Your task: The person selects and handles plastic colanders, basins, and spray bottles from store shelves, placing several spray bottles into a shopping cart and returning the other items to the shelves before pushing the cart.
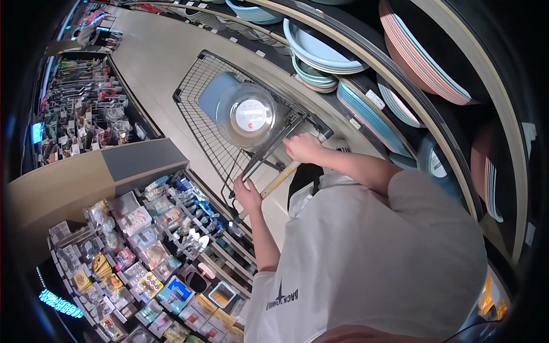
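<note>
A wire shopping cart [197, 123] stands in front of me. My left hand [247, 195] has its fingers on the cart's near rim, beyond the yellowish handle bar [280, 180]. Farther right, my right hand [303, 148] is closed on the same rim, its fingertips partly hidden. Inside the cart, close to both hands, lies a round clear container [230, 127] with a white round label [251, 115]. Beside it is a light blue item [218, 93], partly covered by the container.
Shelves along the right hold stacked basins, among them a light blue basin [320, 48] and a pink stack [412, 57]. A display of small packaged goods [137, 223] stands at lower left, beside a wooden panel [63, 183]. Pale floor [146, 46] runs past the cart.
</note>
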The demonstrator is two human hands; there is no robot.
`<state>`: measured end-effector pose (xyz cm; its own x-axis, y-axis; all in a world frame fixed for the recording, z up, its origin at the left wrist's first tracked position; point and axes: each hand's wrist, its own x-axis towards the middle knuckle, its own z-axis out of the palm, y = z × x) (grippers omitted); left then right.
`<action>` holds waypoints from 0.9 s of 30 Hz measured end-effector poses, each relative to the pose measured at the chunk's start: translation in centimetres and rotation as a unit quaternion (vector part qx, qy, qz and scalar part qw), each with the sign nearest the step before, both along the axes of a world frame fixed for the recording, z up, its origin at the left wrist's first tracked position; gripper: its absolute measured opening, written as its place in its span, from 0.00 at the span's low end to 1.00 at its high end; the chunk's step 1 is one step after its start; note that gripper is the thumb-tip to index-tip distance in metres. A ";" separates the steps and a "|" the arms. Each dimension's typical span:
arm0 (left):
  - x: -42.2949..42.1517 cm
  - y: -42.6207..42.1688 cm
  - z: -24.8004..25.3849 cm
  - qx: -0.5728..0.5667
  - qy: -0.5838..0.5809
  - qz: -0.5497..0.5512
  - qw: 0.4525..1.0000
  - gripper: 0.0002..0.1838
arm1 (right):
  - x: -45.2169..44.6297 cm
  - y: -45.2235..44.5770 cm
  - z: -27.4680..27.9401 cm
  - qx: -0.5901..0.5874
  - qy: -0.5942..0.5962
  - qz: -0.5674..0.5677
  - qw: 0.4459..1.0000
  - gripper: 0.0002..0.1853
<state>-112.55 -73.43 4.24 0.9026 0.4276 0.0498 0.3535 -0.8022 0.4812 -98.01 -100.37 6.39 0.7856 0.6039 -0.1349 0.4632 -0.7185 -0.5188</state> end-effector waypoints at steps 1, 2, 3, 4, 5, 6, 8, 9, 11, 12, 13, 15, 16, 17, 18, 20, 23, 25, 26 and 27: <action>-0.7 -0.8 -0.1 0.012 -0.007 0.000 1.000 0.18 | -0.6 -0.8 0.0 0.000 0.001 0.005 1.000 0.13; -1.7 -0.7 0.1 0.023 -0.017 -0.001 1.000 0.18 | -1.5 -0.6 0.4 -0.003 -0.004 0.000 1.000 0.13; -2.3 -1.1 0.4 0.014 -0.021 -0.001 1.000 0.18 | -2.1 -0.9 0.6 -0.005 -0.006 -0.003 1.000 0.13; -2.9 -1.7 0.5 0.013 -0.024 -0.007 1.000 0.18 | -2.8 -1.3 0.6 -0.007 -0.008 -0.007 1.000 0.13; -3.4 -2.2 0.7 0.010 -0.013 -0.001 1.000 0.18 | -3.3 -1.6 0.4 -0.008 -0.010 -0.014 1.000 0.13; -3.7 -2.7 0.8 0.009 -0.003 0.004 1.000 0.18 | -3.7 -2.1 0.2 0.001 -0.020 -0.022 1.000 0.13; -4.3 -3.2 0.6 0.007 0.002 -0.008 1.000 0.19 | -4.2 -2.7 -0.4 0.007 -0.031 -0.037 0.999 0.12; -4.6 -3.7 0.1 0.015 -0.007 -0.018 1.000 0.19 | -4.3 -3.1 -1.3 0.010 -0.039 -0.036 0.999 0.12; -5.5 -4.7 -0.7 0.015 -0.015 -0.034 0.999 0.21 | -5.1 -4.4 -2.2 0.010 -0.045 -0.044 0.998 0.11; -6.2 -3.3 0.3 0.004 -0.017 -0.035 0.999 0.21 | -5.8 -3.1 -0.3 -0.001 -0.047 -0.045 0.998 0.11; -6.5 -3.4 -0.1 0.010 -0.020 -0.039 0.999 0.22 | -5.9 -3.4 -0.2 -0.003 -0.043 -0.050 0.998 0.10; -6.9 -4.0 -0.7 0.023 -0.021 -0.043 0.999 0.23 | -6.3 -4.0 -0.9 0.002 -0.036 -0.064 0.997 0.09; -7.2 -3.8 -0.8 0.018 -0.021 -0.034 0.999 0.23 | -6.5 -3.8 -1.1 -0.004 -0.036 -0.055 0.998 0.09; -7.5 -4.0 -0.6 0.013 -0.014 -0.037 0.999 0.23 | -6.7 -4.0 -1.3 0.004 -0.042 -0.070 0.997 0.09; -8.0 -3.9 -0.8 0.010 -0.009 -0.039 0.999 0.23 | -7.2 -3.9 -1.3 0.013 -0.049 -0.083 0.995 0.09; -8.2 -4.0 -1.5 0.006 -0.019 -0.024 1.000 0.23 | -7.3 -4.2 -1.7 0.017 -0.048 -0.071 0.996 0.09; -9.1 -4.1 -1.2 0.073 0.005 -0.015 0.997 0.17 | -8.9 -4.9 -1.8 0.006 -0.047 -0.065 0.997 0.09; -8.7 -4.0 -0.6 0.060 0.044 0.009 0.997 0.16 | -10.0 -5.5 -0.9 -0.017 -0.022 -0.052 0.998 0.10; -8.3 -3.7 -0.8 0.044 0.087 0.026 0.995 0.15 | -10.4 -5.6 -0.5 -0.042 0.009 -0.046 0.998 0.11; -8.0 -3.8 -0.9 0.021 0.071 0.040 0.996 0.16 | -10.9 -6.0 -0.3 -0.050 0.009 -0.030 0.998 0.11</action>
